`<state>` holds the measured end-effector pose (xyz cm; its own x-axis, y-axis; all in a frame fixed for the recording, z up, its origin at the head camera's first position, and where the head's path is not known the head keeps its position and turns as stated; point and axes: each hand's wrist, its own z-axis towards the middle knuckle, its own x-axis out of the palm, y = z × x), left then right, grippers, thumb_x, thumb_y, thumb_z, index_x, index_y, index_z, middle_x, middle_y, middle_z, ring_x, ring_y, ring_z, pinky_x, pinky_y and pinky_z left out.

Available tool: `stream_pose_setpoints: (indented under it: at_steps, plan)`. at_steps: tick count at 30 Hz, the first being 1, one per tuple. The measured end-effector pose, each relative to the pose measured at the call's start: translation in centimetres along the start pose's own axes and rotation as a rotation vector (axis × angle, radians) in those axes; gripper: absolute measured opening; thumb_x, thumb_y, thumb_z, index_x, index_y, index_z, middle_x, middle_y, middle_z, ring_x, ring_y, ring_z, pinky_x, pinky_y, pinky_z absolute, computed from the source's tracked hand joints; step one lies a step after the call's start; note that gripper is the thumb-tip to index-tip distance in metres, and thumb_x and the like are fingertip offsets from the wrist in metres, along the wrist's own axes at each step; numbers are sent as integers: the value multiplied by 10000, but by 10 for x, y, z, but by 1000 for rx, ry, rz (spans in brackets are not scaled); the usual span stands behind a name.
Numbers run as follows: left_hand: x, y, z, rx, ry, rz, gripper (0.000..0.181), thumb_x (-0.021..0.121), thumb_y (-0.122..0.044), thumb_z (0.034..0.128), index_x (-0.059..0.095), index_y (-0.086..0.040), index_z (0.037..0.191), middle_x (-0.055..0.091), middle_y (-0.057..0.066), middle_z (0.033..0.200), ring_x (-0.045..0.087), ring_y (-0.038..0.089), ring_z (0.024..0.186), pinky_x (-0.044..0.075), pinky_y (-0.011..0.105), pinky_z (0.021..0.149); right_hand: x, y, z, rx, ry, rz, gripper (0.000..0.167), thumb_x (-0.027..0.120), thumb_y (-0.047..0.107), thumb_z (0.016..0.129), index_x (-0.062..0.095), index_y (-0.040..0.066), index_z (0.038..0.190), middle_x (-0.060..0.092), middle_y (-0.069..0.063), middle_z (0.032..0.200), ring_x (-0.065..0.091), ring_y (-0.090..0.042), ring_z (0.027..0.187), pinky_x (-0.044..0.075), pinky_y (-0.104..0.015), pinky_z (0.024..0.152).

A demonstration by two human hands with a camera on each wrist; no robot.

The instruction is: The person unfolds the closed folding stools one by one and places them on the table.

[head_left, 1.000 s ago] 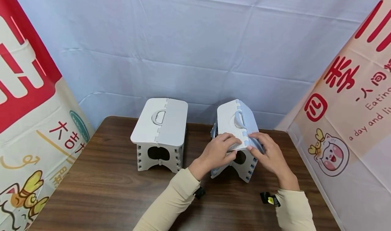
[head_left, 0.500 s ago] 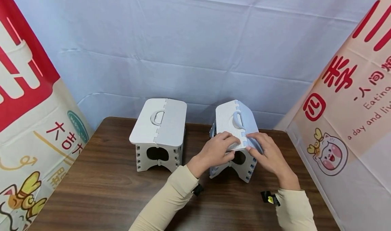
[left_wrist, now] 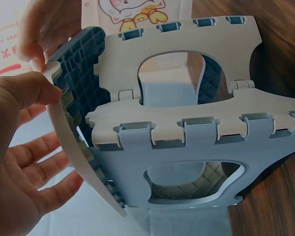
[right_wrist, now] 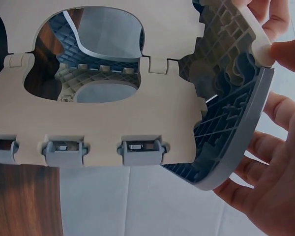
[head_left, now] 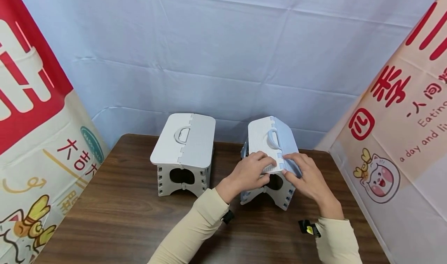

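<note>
A white and pale blue folding stool stands partly folded at the right of the table, its two top halves sloping down from a raised middle hinge. My left hand holds the near edge of the white half, thumb at the rim and fingers on top. On the blue half, my right hand grips the near edge close to the hinge. The left wrist view shows the ribbed underside and bent hinged legs. In the right wrist view, the thumb meets the rim while the other fingers lie along the outer face of the blue half.
A second stool of the same kind stands unfolded with a flat top, left of the first. Both are on a dark wooden table. A pale cloth hangs behind, and printed banners flank the sides.
Both hands keep their hold on the right stool's near edge, and its top stays peaked. Only a slight shift of the head view shows.
</note>
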<state>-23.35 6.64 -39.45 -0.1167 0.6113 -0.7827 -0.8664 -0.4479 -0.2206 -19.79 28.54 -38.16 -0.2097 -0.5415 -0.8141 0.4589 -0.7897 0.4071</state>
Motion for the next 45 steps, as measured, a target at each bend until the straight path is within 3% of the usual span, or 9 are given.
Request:
stream_pose_setpoints:
  at_steps: [6,17,31,45]
  plan:
    - [-1,0,1,10,4,31,252,606,-120,834,625,-135,1085,567,42,1032,521,128,830,432,212,682,0,0,3,-16,-9,-13,382,664,212,828,585,91,1181,495,-182,1227,417,-386,1091,370,-568,815]
    - [-1,-4,2,-26,62,118,263,627,-155,829,631,-164,1092,575,24,1046,531,129,847,439,228,664,4,0,1,-10,-23,-35,379,678,210,809,600,87,1159,512,-182,1175,422,-395,1051,385,-553,768]
    - [-3,-1,6,-8,108,191,268,629,-183,831,628,-195,1098,564,8,1047,517,124,818,431,225,635,3,0,4,-29,3,-82,369,683,236,807,608,82,1134,517,-184,1146,426,-406,1032,385,-554,772]
    - [-5,0,12,-21,198,254,268,618,-217,838,626,-234,1106,549,-11,1037,504,113,803,402,220,596,-2,-1,11,-45,57,-123,349,692,254,794,628,88,1094,534,-162,1075,442,-397,986,383,-542,743]
